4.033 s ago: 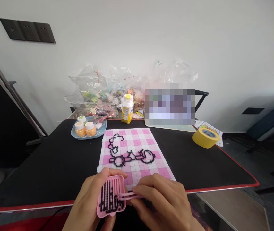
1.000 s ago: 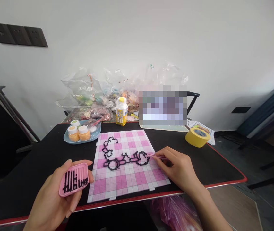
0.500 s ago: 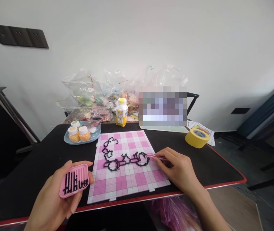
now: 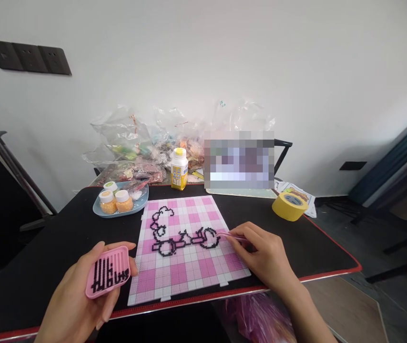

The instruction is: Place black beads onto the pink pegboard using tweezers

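At the black table [image 4: 318, 243], we are holding a pink tray [image 4: 108, 272] of black beads in our left hand [image 4: 76, 286], its fingers curling around the sides, just beside the pegboard [image 4: 189, 274]. Our right hand [image 4: 266, 252] is resting at the board's right edge, its fingers closing on pink tweezers [image 4: 235, 236], whose tips are reaching the right-hand ring of the black bead outline [image 4: 196, 241]; we cannot tell whether they are gripping a bead. The pink-and-white checked pegboard is lying flat between our hands. Behind it, a yellow-capped bottle [image 4: 179, 174] is standing upright, a blue plate [image 4: 138, 206] is bearing three jars [image 4: 124, 204] to the left, and yellow tape [image 4: 288, 209] is sitting to the right.
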Tool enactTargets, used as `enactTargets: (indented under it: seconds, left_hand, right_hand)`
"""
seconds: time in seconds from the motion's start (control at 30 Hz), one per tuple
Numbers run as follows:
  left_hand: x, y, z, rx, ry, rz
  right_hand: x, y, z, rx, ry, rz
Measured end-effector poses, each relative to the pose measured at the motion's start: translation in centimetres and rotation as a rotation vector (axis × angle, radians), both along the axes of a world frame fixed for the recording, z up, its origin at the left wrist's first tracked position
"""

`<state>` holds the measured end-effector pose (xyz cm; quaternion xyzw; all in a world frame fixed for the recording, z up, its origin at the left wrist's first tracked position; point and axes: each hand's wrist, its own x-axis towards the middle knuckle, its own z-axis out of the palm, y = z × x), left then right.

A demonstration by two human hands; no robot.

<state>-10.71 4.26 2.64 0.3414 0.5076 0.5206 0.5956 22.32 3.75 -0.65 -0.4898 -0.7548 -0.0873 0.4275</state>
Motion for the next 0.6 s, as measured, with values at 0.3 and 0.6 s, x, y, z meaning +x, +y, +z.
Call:
enactTargets:
  seconds: [0.3,0.6]
  left_hand:
    - [0.7,-0.5,0.8,-0.007,-0.023,0.025]
    - [5.1,-4.2,0.3,-0.1,0.06,-0.193]
  right_hand:
    - [-0.1,-0.3,0.5,0.083,0.013,0.044]
    - [-6.8,-5.1,2.0,0.282,0.164,0.124]
